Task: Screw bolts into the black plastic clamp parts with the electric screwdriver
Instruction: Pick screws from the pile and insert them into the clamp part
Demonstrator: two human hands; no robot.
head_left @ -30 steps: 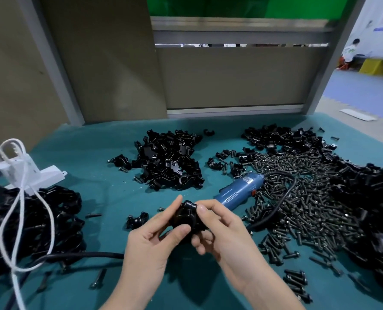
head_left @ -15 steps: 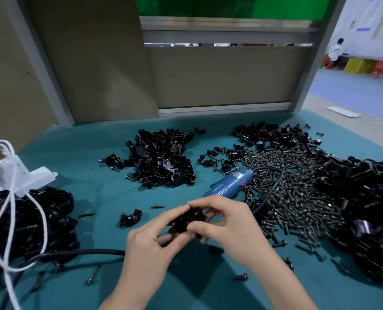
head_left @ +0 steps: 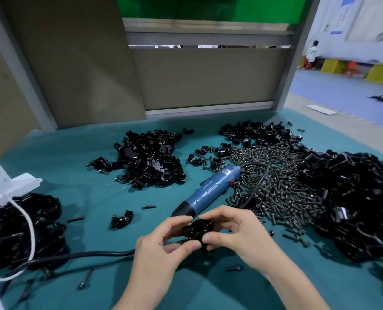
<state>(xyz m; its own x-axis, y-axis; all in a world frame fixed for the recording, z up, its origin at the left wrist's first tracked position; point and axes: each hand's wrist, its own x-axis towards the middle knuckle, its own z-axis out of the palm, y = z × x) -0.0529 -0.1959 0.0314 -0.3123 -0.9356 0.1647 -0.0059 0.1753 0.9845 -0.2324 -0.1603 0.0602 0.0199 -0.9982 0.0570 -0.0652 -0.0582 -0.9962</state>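
My left hand (head_left: 157, 249) and right hand (head_left: 237, 236) pinch one black clamp part (head_left: 196, 230).
It is on the near side of the electric screwdriver (head_left: 208, 193) tip; the white label (head_left: 225, 171) there is unreadable.

Black clamp parts (head_left: 150, 161), blue screwdriver (head_left: 210, 191), teal mat (head_left: 78, 175), seemingly dark-grey bolts (head_left: 282, 189)

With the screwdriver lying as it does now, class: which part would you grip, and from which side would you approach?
Probably the screwdriver by its blue barrel, mid-length, from above with the right hand. It lies flat, nose towards you, with the cord trailing from the far end over the bolts, leaving the barrel bare. First that hand must release the clamp.
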